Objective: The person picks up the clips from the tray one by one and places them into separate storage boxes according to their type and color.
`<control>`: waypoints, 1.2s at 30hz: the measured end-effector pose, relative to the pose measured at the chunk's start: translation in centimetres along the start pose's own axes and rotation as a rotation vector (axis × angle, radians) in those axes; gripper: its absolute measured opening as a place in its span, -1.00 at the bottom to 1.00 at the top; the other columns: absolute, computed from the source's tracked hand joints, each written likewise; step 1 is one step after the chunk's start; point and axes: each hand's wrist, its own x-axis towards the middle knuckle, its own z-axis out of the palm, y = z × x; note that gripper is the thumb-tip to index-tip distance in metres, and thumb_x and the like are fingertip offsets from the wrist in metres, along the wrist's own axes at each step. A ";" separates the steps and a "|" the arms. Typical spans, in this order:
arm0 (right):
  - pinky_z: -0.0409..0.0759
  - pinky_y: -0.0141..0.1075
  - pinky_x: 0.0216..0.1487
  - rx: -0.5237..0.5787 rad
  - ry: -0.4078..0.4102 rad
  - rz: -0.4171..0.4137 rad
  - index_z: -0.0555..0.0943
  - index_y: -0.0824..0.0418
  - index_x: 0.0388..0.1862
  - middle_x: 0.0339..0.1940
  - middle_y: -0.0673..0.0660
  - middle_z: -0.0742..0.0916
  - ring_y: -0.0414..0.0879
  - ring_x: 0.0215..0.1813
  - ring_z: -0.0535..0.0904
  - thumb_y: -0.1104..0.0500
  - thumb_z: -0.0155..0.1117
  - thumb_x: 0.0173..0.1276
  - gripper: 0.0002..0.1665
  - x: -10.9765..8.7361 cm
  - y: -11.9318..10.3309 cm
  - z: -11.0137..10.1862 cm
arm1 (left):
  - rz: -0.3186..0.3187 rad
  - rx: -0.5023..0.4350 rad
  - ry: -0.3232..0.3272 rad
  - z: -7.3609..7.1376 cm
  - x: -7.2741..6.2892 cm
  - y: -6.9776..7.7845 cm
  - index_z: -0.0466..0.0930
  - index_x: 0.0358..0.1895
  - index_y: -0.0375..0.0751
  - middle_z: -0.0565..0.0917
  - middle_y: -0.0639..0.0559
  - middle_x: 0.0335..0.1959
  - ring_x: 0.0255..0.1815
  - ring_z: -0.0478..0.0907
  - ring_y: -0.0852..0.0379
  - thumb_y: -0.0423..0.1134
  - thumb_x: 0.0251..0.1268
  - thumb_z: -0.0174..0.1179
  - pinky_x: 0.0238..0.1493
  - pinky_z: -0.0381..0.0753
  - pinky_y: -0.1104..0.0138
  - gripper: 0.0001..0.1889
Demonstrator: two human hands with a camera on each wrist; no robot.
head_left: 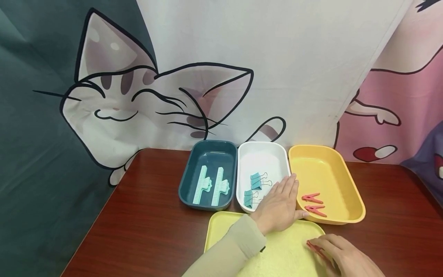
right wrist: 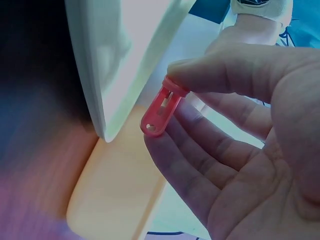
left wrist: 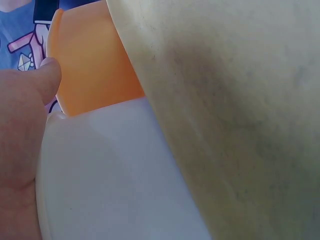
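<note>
My left hand lies flat with straight fingers across the touching rims of the white tray and the orange-yellow tray. Its thumb reaches over the front rim of the orange-yellow tray. In the right wrist view a red clothespin is pinched between the thumb and fingers of my right hand, above the right side of the light yellow tray. Two more red clothespins lie in the orange-yellow tray. Two teal binder clips rest in the white tray, close to my left fingers.
At the left of the row stands a dark blue tray holding two mint-green ruler-like clips. All the trays sit on a brown wooden table. A printed cloth hangs behind the table.
</note>
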 end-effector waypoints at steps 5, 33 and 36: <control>0.43 -0.66 -0.09 0.012 0.009 -0.030 0.72 -0.08 -0.08 -0.17 -0.26 0.65 -0.30 -0.17 0.58 -0.29 0.31 0.34 -0.61 0.6 0.4 -0.4 | -0.002 0.002 0.003 0.0 0.1 0.0 -0.18 0.65 -0.19 -0.21 -0.02 0.67 0.65 -0.21 0.07 0.36 0.51 -0.29 0.57 -0.10 0.29 -0.11; 0.38 -0.58 -0.03 -0.016 0.149 0.001 0.72 0.04 -0.11 -0.16 -0.13 0.67 -0.22 -0.15 0.55 -0.33 -0.36 0.53 -0.25 2.9 0.6 -1.1 | 0.006 0.004 0.015 0.1 -0.1 -0.1 -0.16 0.64 -0.19 -0.20 -0.02 0.67 0.65 -0.20 0.08 0.35 0.51 -0.29 0.57 -0.09 0.29 -0.12; 0.38 -0.57 -0.03 -0.019 0.146 0.025 0.72 0.04 -0.11 -0.16 -0.11 0.67 -0.18 -0.17 0.57 -0.37 -0.37 0.51 -0.23 3.1 0.7 -1.1 | 0.007 0.005 0.018 0.1 -0.1 -0.2 -0.15 0.64 -0.20 -0.19 -0.03 0.67 0.65 -0.19 0.07 0.36 0.50 -0.30 0.57 -0.08 0.29 -0.11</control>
